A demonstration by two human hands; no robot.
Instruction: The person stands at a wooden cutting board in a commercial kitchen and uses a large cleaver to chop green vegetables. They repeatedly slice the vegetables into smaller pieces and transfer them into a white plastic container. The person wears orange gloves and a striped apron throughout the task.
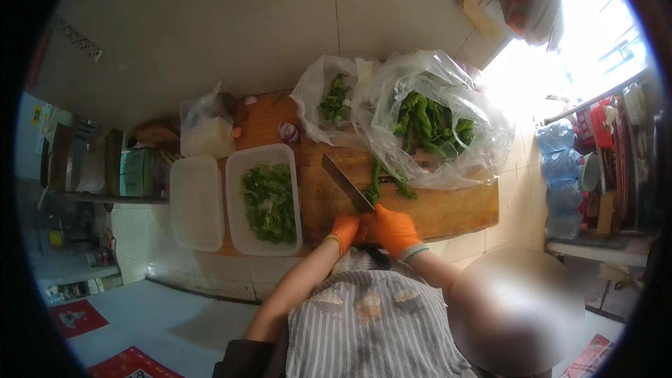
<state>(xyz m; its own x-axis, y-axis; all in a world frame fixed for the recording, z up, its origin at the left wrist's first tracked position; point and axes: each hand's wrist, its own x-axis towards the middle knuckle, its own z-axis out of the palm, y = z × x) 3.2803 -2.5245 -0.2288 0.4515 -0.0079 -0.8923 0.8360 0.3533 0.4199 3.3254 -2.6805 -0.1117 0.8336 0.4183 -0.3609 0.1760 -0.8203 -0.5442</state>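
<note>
My right hand (395,228), in an orange glove, grips a kitchen knife (344,181) with a broad blade. The blade slants up and left over the wooden cutting board (451,205). My left hand (347,230), gloved in orange too, is beside it at the board's front edge. Its fingertips are hidden, so I cannot tell whether it holds anything. Close beyond the knife lie long green peppers (376,176) on the board. To the left, a white plastic tub (297,194) holds cut green pepper pieces (268,202).
Clear plastic bags hold whole green peppers (422,121) and green pieces (334,100) at the board's back. A cut red onion (289,132) sits behind the tub. Left of it are a lidded container (197,205) and a bag with white contents (207,128). Water bottles (559,168) stand right.
</note>
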